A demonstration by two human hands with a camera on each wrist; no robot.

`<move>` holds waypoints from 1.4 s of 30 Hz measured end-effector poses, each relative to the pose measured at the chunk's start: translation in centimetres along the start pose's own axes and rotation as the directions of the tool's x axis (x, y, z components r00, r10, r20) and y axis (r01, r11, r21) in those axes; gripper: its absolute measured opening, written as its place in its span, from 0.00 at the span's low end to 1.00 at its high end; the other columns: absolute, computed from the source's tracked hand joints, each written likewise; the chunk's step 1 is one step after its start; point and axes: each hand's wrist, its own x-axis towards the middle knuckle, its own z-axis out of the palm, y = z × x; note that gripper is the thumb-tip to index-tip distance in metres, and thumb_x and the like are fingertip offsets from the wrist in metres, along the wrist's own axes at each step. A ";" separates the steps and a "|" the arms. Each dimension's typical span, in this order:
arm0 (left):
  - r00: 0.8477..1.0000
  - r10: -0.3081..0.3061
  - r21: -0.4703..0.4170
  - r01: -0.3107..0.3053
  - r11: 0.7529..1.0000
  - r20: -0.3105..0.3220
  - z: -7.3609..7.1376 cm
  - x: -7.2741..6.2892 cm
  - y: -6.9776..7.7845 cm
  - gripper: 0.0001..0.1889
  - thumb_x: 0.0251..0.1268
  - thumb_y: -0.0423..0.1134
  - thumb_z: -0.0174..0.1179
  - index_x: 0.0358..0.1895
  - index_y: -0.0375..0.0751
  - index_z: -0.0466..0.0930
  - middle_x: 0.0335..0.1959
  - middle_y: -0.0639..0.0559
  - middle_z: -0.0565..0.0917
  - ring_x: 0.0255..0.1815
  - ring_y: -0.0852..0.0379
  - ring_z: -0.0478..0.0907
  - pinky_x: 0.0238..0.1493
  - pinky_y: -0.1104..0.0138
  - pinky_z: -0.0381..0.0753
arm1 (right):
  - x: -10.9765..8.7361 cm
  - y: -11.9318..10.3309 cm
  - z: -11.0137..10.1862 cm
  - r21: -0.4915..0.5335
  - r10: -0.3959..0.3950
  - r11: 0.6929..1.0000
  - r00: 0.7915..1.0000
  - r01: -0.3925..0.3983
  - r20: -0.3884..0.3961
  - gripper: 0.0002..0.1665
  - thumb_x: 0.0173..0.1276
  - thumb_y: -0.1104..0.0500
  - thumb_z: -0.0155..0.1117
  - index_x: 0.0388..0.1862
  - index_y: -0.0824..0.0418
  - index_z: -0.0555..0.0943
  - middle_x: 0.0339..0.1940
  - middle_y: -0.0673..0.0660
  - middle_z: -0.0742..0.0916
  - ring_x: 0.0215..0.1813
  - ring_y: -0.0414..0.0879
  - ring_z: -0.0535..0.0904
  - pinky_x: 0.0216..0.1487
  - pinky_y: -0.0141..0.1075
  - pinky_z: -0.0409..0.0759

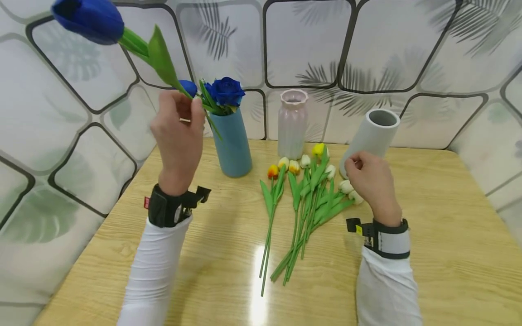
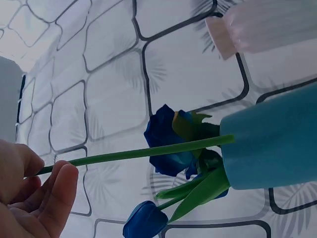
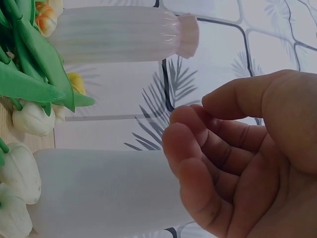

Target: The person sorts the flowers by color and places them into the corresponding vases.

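Note:
My left hand [image 1: 177, 140] pinches the green stem [image 2: 143, 151] of a blue tulip [image 1: 91, 20], whose bloom rises to the upper left in the head view. The stem's lower end overlaps the rim of a blue vase [image 1: 233, 145] in the left wrist view. Out of that vase stick a blue rose [image 1: 227, 92] and another blue tulip [image 2: 144, 220]. My right hand [image 1: 373, 183] holds nothing, its fingers loosely bent. It hovers in front of a pale grey vase [image 1: 369, 136], covering part of its lower side in the head view.
Between the hands, several white, yellow and orange tulips [image 1: 307, 208] lie on the wooden table [image 1: 204, 280], stems toward me. A pale pink vase [image 1: 291, 129] with a wavy rim stands behind them, near the patterned wall covering [image 1: 307, 45].

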 end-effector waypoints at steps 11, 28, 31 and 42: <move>0.999 -0.011 -0.043 0.010 0.999 -0.030 1.9 3.2 -1.5 0.09 0.75 0.37 0.54 0.41 0.32 0.73 0.32 0.38 0.81 0.30 0.57 0.79 0.36 0.76 0.73 | -0.2 -0.4 0.0 0.016 -0.013 1.000 1.000 0.013 0.003 0.16 0.73 0.58 0.51 0.38 0.67 0.83 0.31 0.64 0.86 0.37 0.61 0.81 0.36 0.48 0.73; 0.995 -0.045 0.096 0.036 0.995 0.093 4.2 2.8 -2.9 0.10 0.76 0.38 0.51 0.42 0.31 0.73 0.30 0.41 0.79 0.28 0.53 0.76 0.33 0.68 0.71 | 0.0 -0.2 0.2 0.024 -0.015 1.000 1.000 0.015 0.011 0.17 0.73 0.58 0.50 0.36 0.67 0.83 0.30 0.64 0.86 0.36 0.59 0.80 0.35 0.47 0.72; 0.970 -0.142 0.272 0.085 0.959 0.198 4.7 1.7 -3.8 0.13 0.78 0.42 0.50 0.43 0.32 0.73 0.30 0.40 0.81 0.27 0.46 0.78 0.29 0.62 0.71 | 0.0 -0.1 0.2 0.027 -0.014 1.000 1.000 0.013 0.015 0.17 0.74 0.58 0.50 0.37 0.67 0.83 0.30 0.64 0.86 0.36 0.60 0.80 0.36 0.47 0.72; 0.901 -0.242 0.316 0.126 0.940 0.361 4.9 -1.1 -5.6 0.17 0.78 0.46 0.50 0.46 0.34 0.77 0.31 0.39 0.83 0.27 0.44 0.80 0.28 0.58 0.71 | 0.2 0.3 0.2 0.043 -0.012 0.999 1.000 0.011 0.018 0.17 0.73 0.58 0.50 0.36 0.67 0.83 0.31 0.65 0.86 0.38 0.61 0.80 0.36 0.48 0.73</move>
